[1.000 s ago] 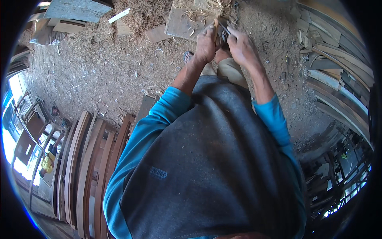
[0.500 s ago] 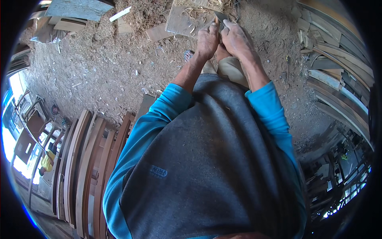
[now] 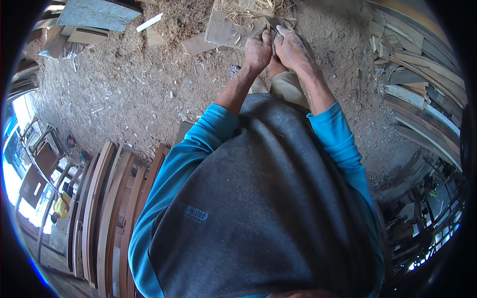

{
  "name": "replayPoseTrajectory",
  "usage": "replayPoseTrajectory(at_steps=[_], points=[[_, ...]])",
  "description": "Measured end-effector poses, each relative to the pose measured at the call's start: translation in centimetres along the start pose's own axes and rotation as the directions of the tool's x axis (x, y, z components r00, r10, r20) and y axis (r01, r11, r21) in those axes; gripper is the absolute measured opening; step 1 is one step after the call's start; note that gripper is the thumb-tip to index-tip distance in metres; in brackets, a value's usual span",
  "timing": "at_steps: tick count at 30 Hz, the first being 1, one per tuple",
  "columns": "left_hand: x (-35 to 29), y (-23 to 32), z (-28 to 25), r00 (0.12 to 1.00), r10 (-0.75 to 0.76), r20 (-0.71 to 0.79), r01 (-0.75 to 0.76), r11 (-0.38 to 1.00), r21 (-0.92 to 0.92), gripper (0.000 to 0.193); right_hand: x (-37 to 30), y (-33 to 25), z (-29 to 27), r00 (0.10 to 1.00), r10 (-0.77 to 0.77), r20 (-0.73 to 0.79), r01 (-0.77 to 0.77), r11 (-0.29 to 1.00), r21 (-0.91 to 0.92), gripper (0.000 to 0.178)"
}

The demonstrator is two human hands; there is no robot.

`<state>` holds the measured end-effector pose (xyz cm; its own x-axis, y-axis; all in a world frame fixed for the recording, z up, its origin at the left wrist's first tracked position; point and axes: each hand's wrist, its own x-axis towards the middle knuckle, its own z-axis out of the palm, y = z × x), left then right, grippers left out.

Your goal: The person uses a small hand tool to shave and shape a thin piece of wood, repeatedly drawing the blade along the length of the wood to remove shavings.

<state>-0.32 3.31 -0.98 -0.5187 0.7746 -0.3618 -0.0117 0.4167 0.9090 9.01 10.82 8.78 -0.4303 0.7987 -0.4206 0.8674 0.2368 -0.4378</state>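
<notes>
My left hand [image 3: 258,52] is closed around a thin wooden stick [image 3: 269,28], whose tip sticks out past the thumb. Close beside it, my right hand [image 3: 292,48] grips a knife with a dark flat blade [image 3: 273,22], the blade lying against or just beside the stick. The knife's handle is hidden inside the fingers. Both hands are held together above my knees, at the near edge of a flat wooden board [image 3: 222,31] on the ground. Curled wood shavings [image 3: 243,20] lie on that board.
Long timber planks [image 3: 107,213] stand at the lower left, and boards and offcuts [image 3: 422,99] are piled on the right. A pale panel [image 3: 97,12] rests at the upper left. Sawdust covers the ground [image 3: 139,89]. A person in a yellow top [image 3: 61,203] is far off at left.
Both hands have shifted very slightly leftward, still closed on the stick and knife. The blade looks a little more tilted across the stick. The view has moved slightly.
</notes>
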Motion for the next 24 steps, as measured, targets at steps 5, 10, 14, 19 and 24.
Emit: replayPoseTrajectory(at_steps=[5, 10, 14, 19, 24], points=[[-0.1, 1.8, -0.8, 0.998, 0.051, 0.035, -0.056, 0.984, 0.168, 0.031, -2.4, 2.2, 0.2, 0.999, -0.051, 0.005, 0.05, 0.992, 0.118, 0.047], [-0.3, 2.0, -1.2, 0.996, -0.014, 0.09, -0.015, 0.952, 0.305, 0.033, -3.2, 2.0, 1.0, 0.996, -0.093, 0.011, 0.092, 0.995, 0.039, 0.045], [-0.6, 2.3, -0.7, 0.998, 0.06, 0.033, -0.065, 0.98, 0.188, 0.033, -1.0, 1.5, 1.3, 0.999, 0.0, 0.048, -0.005, 0.995, 0.095, 0.048], [-0.5, 3.1, -1.5, 0.994, -0.003, 0.107, -0.023, 0.971, 0.239, 0.038, 0.4, 2.0, 0.3, 0.999, -0.049, -0.022, 0.052, 0.987, 0.151, 0.048], [-0.5, 3.3, -1.9, 0.992, -0.027, 0.119, -0.009, 0.957, 0.29, 0.04, -2.0, 1.5, -1.3, 0.997, -0.038, 0.073, 0.027, 0.989, 0.143, 0.048]])
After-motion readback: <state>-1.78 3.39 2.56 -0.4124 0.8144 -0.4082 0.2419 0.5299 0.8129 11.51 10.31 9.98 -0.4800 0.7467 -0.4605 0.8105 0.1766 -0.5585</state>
